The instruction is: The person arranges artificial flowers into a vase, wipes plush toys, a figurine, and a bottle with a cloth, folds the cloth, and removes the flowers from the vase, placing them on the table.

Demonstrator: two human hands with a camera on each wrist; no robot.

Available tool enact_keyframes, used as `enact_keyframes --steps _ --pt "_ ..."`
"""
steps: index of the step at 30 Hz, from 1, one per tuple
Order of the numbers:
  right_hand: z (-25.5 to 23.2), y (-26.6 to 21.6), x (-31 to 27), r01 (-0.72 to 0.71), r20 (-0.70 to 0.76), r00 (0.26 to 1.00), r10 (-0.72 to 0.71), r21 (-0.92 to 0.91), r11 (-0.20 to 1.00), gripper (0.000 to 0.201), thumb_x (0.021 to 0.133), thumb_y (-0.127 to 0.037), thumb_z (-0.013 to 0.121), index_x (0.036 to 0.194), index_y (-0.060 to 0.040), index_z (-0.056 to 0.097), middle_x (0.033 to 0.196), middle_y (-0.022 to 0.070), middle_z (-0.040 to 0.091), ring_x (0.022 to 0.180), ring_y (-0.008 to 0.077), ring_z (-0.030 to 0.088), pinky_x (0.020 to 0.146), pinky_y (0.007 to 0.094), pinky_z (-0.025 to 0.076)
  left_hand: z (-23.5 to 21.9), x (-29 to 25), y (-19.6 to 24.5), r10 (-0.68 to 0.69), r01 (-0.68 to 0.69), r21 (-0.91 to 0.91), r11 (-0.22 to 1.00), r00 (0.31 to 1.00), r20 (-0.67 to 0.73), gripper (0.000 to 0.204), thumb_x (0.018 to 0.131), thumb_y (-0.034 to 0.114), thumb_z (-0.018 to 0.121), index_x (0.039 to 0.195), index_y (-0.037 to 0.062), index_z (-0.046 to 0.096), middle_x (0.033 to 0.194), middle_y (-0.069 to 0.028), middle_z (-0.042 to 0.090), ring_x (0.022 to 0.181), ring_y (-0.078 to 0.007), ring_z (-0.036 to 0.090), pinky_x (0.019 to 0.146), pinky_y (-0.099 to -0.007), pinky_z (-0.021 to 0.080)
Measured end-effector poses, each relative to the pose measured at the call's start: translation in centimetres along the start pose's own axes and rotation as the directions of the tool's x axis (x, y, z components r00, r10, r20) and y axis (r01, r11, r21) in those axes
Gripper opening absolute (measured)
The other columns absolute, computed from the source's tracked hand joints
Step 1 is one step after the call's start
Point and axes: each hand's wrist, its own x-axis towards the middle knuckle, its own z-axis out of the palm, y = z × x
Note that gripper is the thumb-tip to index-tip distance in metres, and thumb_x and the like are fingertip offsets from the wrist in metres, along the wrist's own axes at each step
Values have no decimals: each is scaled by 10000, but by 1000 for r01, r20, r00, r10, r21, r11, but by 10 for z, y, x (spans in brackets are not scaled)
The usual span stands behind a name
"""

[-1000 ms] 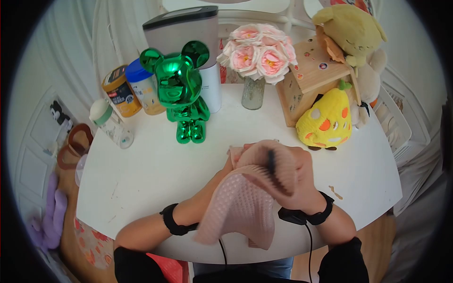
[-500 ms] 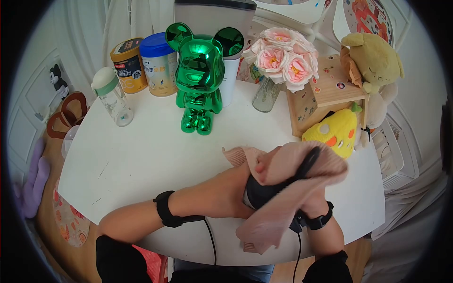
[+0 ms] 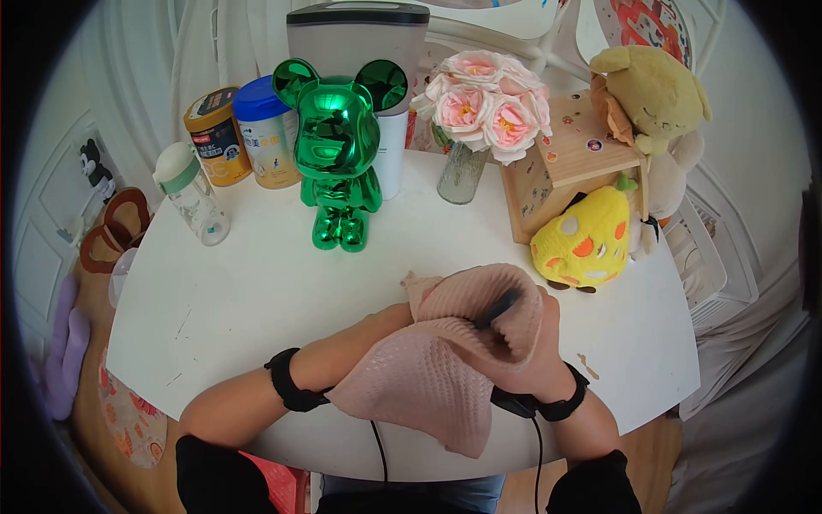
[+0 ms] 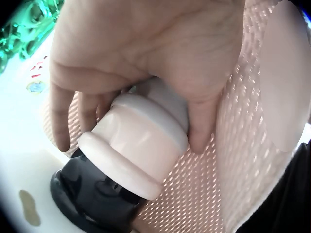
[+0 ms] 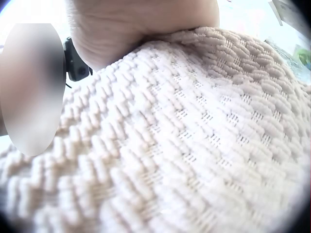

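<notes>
A pink ribbed cloth [image 3: 419,381] hangs between the two hands above the near part of the table, its upper part bunched round a dark thing. In the left wrist view, my left hand [image 4: 146,53] grips a rounded pale object with a black end [image 4: 138,141], fingers on one side and thumb on the other, with the cloth [image 4: 194,189] behind it. The cloth hides most of that hand in the head view. My right hand [image 3: 544,351] holds the bunched cloth from the right, its fingertips hidden. Textured cloth [image 5: 180,136] fills most of the right wrist view.
On the white table [image 3: 257,300] stand a shiny green bear figure [image 3: 338,154], a bottle [image 3: 193,193], two tins, a vase of pink flowers [image 3: 462,171] and a wooden house [image 3: 556,163]. A yellow plush [image 3: 582,240] sits beyond the right hand.
The cloth was spread further right half a second ago, showing a black object by the left hand; now it covers that hand and curls round the dark thing. The left hand has drawn back left.
</notes>
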Motion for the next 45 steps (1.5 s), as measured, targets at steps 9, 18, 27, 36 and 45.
enact_keyframes --steps 9,18,27,36,45 --pt "7 7 -3 13 -50 999 -4 169 986 248 744 -39 838 860 -57 619 966 61 664 841 185 636 777 303 517 -13 -3 98 -378 489 431 758 868 -321 524 807 258 735 1241 16 571 1168 -248 633 1043 -415 617 881 -421 501" --pt "17 12 0 219 -37 975 -218 11 976 442 759 -107 758 1160 -1 605 1186 187 586 1121 403 536 1009 423 431 -12 -3 56 -271 289 53 956 937 -222 735 837 271 778 1427 7 427 1368 -182 547 1298 -277 528 1088 -367 394" --pt "17 16 -7 -33 -10 999 42 444 895 309 961 -118 642 1238 18 618 1152 113 680 1027 210 660 916 349 523 -26 0 21 -466 460 -191 867 885 19 835 861 255 772 1525 8 330 1523 -139 420 1412 -218 393 1173 -356 298" --pt "21 8 -5 -197 29 967 254 717 668 314 1022 -189 604 1257 19 602 1133 60 681 1029 119 633 895 295 516 -31 -2 1 -583 584 -306 752 806 105 867 864 252 774 1546 9 296 1532 -137 412 1416 -226 392 1176 -357 298" --pt "19 27 -2 237 1 971 -238 88 968 534 718 -189 835 1152 -15 578 1066 171 555 979 379 551 856 407 484 -25 -1 30 -454 453 -167 876 890 33 953 754 234 885 1504 9 340 1483 -151 461 1374 -231 428 1152 -376 335"
